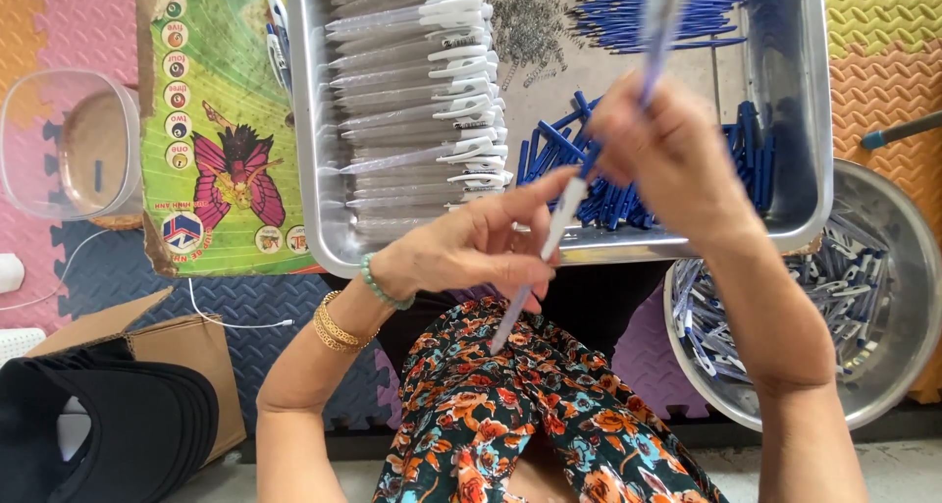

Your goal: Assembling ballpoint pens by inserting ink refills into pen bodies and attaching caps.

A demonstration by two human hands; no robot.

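My left hand (478, 246) grips a clear pen barrel (542, 260) that slants down toward my lap. My right hand (659, 150) is closed on the barrel's blue upper end, with a blurred pen part (662, 17) rising above the fingers. Both hands hover over the near rim of a metal tray (312, 169). In the tray lie a stack of clear pen barrels with white clips (422, 101), a heap of small metal springs (530, 22), thin blue refills (657, 7) and short blue pen tips (599, 194).
A round metal bowl (898, 267) of assembled pens stands at the right. A clear plastic tub (59, 140) and a colourful printed sheet (221, 120) lie left of the tray. A cardboard box (182, 351) and stacked black caps (108, 429) sit at lower left on foam mats.
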